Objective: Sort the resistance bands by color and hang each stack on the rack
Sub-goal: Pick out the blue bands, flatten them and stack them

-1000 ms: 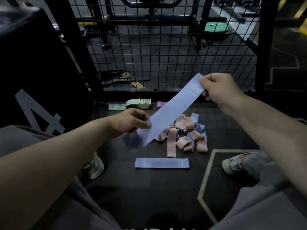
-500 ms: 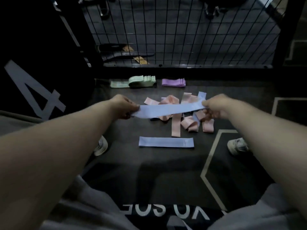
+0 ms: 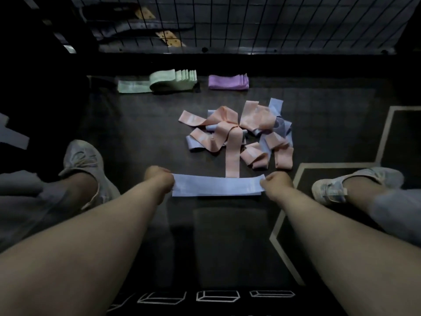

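Observation:
A flat blue band (image 3: pixel 216 185) lies stretched across the dark floor mat, low in front of me. My left hand (image 3: pixel 159 179) pinches its left end and my right hand (image 3: pixel 276 183) pinches its right end. A second blue band seems to lie right under it; only a thin edge shows. Just beyond is a tangled heap of pink and blue bands (image 3: pixel 239 133). Further back sit a neat stack of green bands (image 3: pixel 164 80) and a stack of purple bands (image 3: pixel 229 82).
A black wire-mesh fence (image 3: pixel 250 23) closes off the far side, with its base rail along the mat. My two shoes (image 3: pixel 84 165) (image 3: pixel 355 185) flank the work area. A large dark box (image 3: pixel 27 87) stands at the left. White lines mark the mat at right.
Both hands brought the blue band down from the air to the floor, onto the spot where the other blue band lay. My head has tilted further downward.

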A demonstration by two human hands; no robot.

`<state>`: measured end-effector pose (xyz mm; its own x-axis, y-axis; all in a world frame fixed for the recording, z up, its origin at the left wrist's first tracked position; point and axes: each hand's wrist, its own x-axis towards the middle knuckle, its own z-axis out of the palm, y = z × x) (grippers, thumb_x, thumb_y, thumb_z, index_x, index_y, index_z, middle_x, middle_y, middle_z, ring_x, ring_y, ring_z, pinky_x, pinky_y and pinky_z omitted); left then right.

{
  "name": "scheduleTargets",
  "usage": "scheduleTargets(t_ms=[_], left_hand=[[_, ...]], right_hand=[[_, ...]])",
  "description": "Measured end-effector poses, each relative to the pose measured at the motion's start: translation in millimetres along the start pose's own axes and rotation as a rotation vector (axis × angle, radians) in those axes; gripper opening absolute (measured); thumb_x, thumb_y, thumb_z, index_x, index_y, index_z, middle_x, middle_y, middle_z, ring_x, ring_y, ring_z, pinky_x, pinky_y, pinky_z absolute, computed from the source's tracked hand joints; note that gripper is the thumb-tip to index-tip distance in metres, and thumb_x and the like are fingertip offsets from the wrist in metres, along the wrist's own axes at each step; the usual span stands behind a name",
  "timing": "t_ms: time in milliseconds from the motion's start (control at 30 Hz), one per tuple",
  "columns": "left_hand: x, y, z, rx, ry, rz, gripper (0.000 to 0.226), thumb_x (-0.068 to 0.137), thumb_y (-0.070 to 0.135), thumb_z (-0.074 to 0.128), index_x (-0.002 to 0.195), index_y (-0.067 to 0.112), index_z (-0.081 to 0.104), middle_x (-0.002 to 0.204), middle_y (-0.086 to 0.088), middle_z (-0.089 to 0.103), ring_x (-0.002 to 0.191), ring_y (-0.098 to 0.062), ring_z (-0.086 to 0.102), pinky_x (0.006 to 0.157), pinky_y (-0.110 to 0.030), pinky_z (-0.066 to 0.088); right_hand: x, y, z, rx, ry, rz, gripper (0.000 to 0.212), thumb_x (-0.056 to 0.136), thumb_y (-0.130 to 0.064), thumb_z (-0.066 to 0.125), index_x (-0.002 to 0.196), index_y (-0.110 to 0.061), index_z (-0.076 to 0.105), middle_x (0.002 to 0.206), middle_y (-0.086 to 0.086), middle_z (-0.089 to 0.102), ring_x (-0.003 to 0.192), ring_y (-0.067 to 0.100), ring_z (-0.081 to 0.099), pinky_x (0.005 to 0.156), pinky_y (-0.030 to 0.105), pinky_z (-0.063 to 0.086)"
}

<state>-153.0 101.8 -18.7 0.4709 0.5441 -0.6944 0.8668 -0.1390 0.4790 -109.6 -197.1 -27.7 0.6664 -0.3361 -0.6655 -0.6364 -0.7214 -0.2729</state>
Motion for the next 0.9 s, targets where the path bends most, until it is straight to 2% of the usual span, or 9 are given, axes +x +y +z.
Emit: scheduleTargets(t_ms=[33,100,167,267,467,633,800,900], left_hand=[[6.1,-5.5,3.3,-0.007,0.016,-0.014,0.029,0.088,-0.009,0.059,0.112,0.002,0.069,0.107,-0.013,0.065,0.088,-0.028,0.062,0.078,-0.033,0.051],[10.3,-14.9,8.8,0.013,0.020,0.008,0.022,0.084,-0.007,0.060,0.096,0.009,0.068,0.106,-0.016,0.066,0.091,-0.032,0.063,0.087,-0.040,0.057],[15.1,-21.4,14.2,0.044,0.005,0.013,0.022,0.085,-0.007,0.060,0.093,0.013,0.065,0.103,-0.013,0.063,0.097,-0.031,0.063,0.093,-0.042,0.056],[20.6,-28.6,17.0,0.056,0.006,0.009,0.023,0.086,-0.008,0.060,0.089,0.015,0.064,0.097,-0.008,0.062,0.098,-0.029,0.062,0.094,-0.041,0.056],[34.1,-32.6,25.4,0.025,0.048,-0.029,0.031,0.084,-0.009,0.061,0.078,0.021,0.061,0.089,-0.003,0.063,0.097,-0.029,0.065,0.092,-0.043,0.058],[37.2,-34.9,33.5,0.036,0.068,-0.027,0.026,0.086,-0.007,0.057,0.089,0.018,0.064,0.101,-0.008,0.067,0.096,-0.027,0.065,0.090,-0.039,0.057],[39.7,-39.0,37.8,0.093,0.063,-0.014,0.026,0.085,-0.003,0.059,0.099,0.017,0.067,0.108,-0.009,0.070,0.100,-0.028,0.066,0.094,-0.039,0.056],[41.8,-41.6,38.9,0.177,0.037,0.032,0.029,0.086,0.000,0.061,0.111,0.014,0.066,0.113,-0.010,0.069,0.103,-0.028,0.065,0.094,-0.036,0.054]], right_hand=[[0.7,3.6,4.8,-0.001,-0.003,-0.027,0.022,0.097,-0.022,0.064,0.112,-0.007,0.072,0.114,0.013,0.069,0.106,0.030,0.064,0.089,0.034,0.049],[2.7,9.9,14.4,0.009,0.016,-0.049,0.017,0.096,-0.019,0.065,0.106,-0.007,0.072,0.111,0.012,0.069,0.103,0.029,0.063,0.087,0.032,0.046],[5.6,14.6,21.3,0.039,0.031,-0.044,0.012,0.095,-0.019,0.066,0.102,-0.010,0.069,0.107,0.010,0.068,0.098,0.025,0.060,0.084,0.030,0.044],[14.0,20.7,29.5,0.091,0.045,-0.012,0.010,0.094,-0.020,0.067,0.099,-0.011,0.067,0.101,0.008,0.066,0.099,0.026,0.062,0.084,0.031,0.044],[23.6,24.3,37.5,0.114,0.055,0.005,0.014,0.093,-0.022,0.068,0.100,-0.010,0.065,0.103,0.009,0.067,0.095,0.025,0.060,0.084,0.033,0.047],[26.8,18.6,40.7,0.099,0.033,0.036,0.011,0.093,-0.022,0.068,0.096,-0.015,0.062,0.106,0.010,0.068,0.094,0.024,0.059,0.080,0.027,0.042],[28.7,14.2,42.2,0.095,0.048,0.063,0.012,0.095,-0.024,0.067,0.099,-0.015,0.060,0.111,0.010,0.067,0.090,0.020,0.053,0.080,0.026,0.038],[28.6,12.7,43.4,0.065,0.062,0.090,0.018,0.095,-0.025,0.066,0.107,-0.013,0.059,0.117,0.010,0.064,0.096,0.023,0.057,0.079,0.028,0.039]])
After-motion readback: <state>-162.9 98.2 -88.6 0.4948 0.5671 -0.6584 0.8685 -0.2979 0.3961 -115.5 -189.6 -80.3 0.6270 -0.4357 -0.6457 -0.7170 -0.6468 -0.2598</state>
